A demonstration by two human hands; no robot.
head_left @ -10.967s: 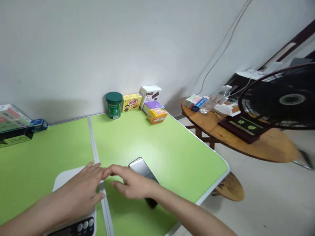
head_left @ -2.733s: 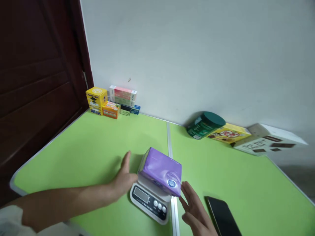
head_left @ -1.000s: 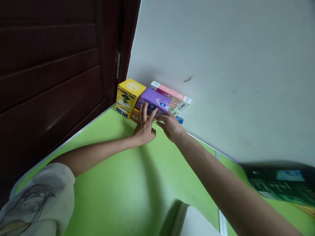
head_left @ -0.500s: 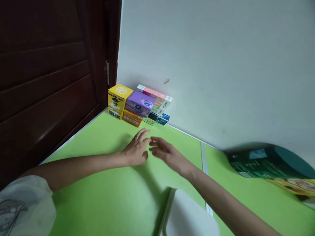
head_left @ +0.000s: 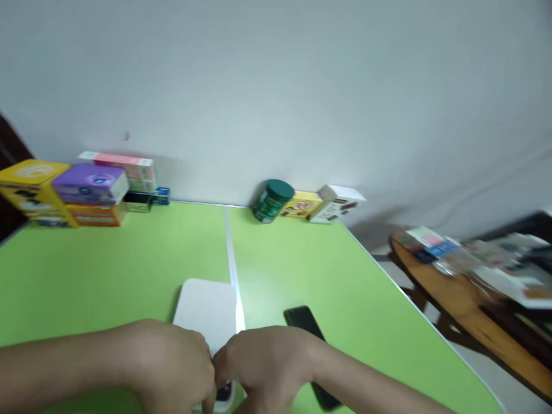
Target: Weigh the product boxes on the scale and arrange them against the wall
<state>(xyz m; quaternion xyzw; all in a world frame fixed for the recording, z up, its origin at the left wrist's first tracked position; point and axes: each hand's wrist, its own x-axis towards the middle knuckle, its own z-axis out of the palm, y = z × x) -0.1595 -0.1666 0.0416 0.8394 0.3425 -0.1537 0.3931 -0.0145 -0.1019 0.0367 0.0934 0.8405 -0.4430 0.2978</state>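
Note:
A white flat device (head_left: 206, 305) with rounded corners lies on the green table, a small dark panel showing at its near end. Over that near end my left hand (head_left: 172, 368) is closed, its fingers bent downward. My right hand (head_left: 269, 362) is closed right beside it, knuckles up, and the two hands meet or nearly meet. Most fingertips are hidden, so I cannot see what they grip or whether they press on the device. A black phone (head_left: 305, 319) lies to the right, partly behind my right wrist.
Along the wall at left stand a yellow box (head_left: 38, 192), a purple pack (head_left: 88, 183) on an orange box (head_left: 95, 214), and a pink box (head_left: 125, 164). A green jar (head_left: 273, 201), yellow box (head_left: 301, 204) and white box (head_left: 334, 204) stand farther right. A cluttered wooden surface (head_left: 466, 305) adjoins.
My view has swung right. Both hands have moved from the table in front of the stacked boxes to the near end of the white device, and their fingers have curled.

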